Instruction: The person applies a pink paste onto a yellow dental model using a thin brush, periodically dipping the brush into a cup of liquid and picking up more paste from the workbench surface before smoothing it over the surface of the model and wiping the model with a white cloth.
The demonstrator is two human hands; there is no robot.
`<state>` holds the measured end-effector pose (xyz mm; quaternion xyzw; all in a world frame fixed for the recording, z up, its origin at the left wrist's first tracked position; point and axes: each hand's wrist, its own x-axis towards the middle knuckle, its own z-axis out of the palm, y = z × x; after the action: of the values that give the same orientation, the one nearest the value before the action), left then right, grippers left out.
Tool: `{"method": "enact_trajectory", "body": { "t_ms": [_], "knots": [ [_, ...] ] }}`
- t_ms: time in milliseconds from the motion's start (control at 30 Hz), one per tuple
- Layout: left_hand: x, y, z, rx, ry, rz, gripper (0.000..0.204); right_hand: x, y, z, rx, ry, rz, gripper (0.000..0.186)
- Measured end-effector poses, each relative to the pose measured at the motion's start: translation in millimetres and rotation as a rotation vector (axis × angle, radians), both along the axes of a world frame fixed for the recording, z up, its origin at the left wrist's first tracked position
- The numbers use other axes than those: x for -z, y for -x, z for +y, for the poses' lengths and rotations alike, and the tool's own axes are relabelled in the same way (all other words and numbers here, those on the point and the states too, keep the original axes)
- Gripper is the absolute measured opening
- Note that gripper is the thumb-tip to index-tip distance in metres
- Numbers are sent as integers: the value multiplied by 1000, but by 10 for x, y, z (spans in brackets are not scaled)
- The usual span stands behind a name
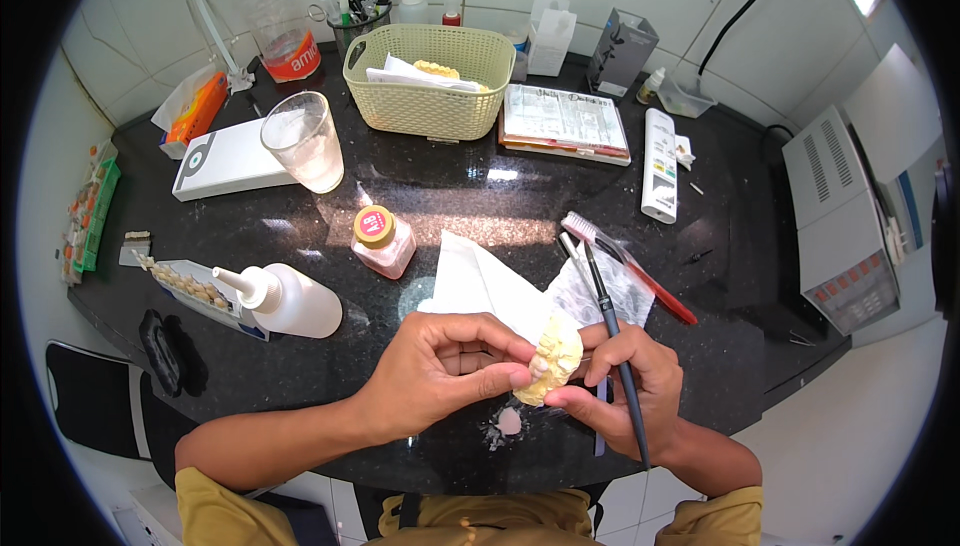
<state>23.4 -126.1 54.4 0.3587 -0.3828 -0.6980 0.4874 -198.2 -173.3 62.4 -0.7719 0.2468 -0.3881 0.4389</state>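
Note:
A pale yellow dental cast [556, 354] is held up over the near part of the dark counter. My left hand [450, 358] pinches its left edge, thumb and forefinger against the tooth side. From the other side, my right hand [632, 378] grips the cast with thumb and fingers. The same hand also carries a slim black-handled tool [622, 366], slanting upward between its fingers; its working end is too small to make out. Below the cast, a small pinkish powder heap [509, 421] lies on the counter. Behind it spreads a folded white paper [480, 281].
A pink-filled jar [385, 244], a white squeeze bottle [300, 301] and a glass [303, 141] stand to the left. A red-handled toothbrush [640, 276] lies right of the paper. Farther back are a green basket [425, 106] and a white remote control [660, 166].

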Motion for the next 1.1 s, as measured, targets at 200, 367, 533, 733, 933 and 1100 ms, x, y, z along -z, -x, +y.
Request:
{"method": "enact_trajectory", "body": {
  "t_ms": [200, 367, 533, 733, 933, 1100],
  "knots": [
    [37, -16, -3, 26, 49, -14, 18, -27, -20, 3, 32, -20, -27, 30],
    [53, -25, -6, 37, 43, -4, 18, -31, -18, 2, 24, -23, -22, 30],
    [50, -35, -13, 45, 27, -25, 19, -7, -15, 2, 23, -40, -28, 29],
    [63, -32, -11, 43, 20, -14, 20, 22, -23, 7, 24, -64, -48, 29],
    [76, -26, -10, 39, 17, 5, 21, 19, -22, 14, 32, -110, -81, 28],
    [32, 43, 21, -102, 141, -90, 13, -19, 20, -11, 147, -270, -185, 25]
  ]
}}
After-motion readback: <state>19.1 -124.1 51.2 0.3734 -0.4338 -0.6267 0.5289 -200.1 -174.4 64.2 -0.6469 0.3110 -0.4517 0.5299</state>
